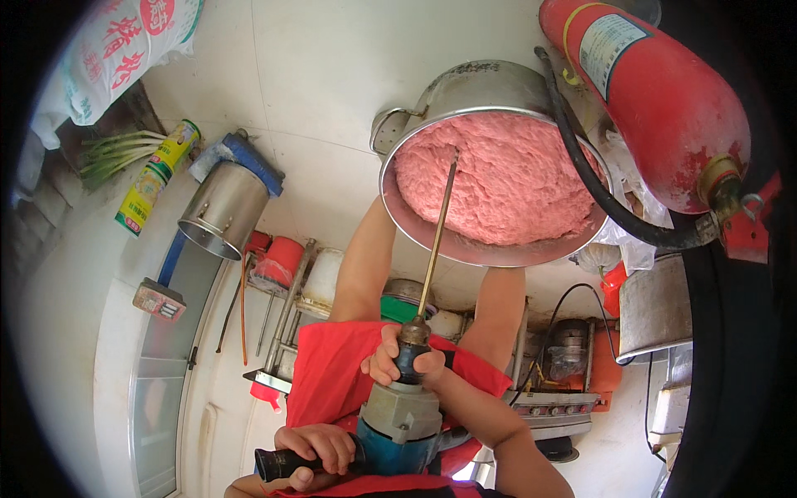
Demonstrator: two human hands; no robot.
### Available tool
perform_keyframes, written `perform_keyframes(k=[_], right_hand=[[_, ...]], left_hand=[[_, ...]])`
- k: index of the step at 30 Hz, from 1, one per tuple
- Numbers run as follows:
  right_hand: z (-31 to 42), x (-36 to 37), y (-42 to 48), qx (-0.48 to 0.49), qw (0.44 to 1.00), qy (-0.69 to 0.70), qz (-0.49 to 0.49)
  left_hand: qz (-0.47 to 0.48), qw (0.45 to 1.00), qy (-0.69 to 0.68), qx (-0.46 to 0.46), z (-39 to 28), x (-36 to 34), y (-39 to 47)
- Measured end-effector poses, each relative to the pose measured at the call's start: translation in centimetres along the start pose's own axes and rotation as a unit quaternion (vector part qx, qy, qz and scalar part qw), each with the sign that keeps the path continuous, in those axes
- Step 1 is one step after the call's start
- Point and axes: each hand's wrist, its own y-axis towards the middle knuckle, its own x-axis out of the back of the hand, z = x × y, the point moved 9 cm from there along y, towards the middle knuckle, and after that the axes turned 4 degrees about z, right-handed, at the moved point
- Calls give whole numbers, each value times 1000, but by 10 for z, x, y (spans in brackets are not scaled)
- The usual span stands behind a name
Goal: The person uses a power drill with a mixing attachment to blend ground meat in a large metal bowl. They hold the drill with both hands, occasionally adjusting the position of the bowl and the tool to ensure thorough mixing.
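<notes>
My left hand (pixel 317 449) is wrapped around the black side handle (pixel 280 464) of a blue and grey power drill (pixel 398 429). With my right hand (pixel 408 363) I grip the drill's dark front collar, just below the chuck (pixel 415 333). A long metal rod (pixel 441 233) runs from the chuck into a large steel pot (pixel 498 255). Its far tip is sunk in a pink, sticky mass that looks like minced meat (pixel 498 174). The mass fills much of the tilted-looking pot, which has a loop handle (pixel 389 127). My bare legs (pixel 364 267) show beyond red cloth (pixel 336 373).
A red fire extinguisher (pixel 660 99) with a black hose (pixel 598 193) overhangs the pot's right side. Leftward are a steel bucket (pixel 221 208) on a blue scale, yellow cans (pixel 149 193), scallions (pixel 124 152) and a printed sack (pixel 118 62). A stove (pixel 548 411) lies lower right.
</notes>
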Motion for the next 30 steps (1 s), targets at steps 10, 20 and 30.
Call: perform_keyframes(k=[10, 20, 30], right_hand=[[12, 9, -50, -195, 896, -188, -353], [-5, 9, -3, 4, 998, -54, -36], [17, 17, -66, -138, 898, -220, -357]], left_hand=[[59, 996, -41, 55, 11, 4, -4], [142, 986, 18, 86, -1, -5, 11], [-9, 997, -64, 36, 29, 17, -29]])
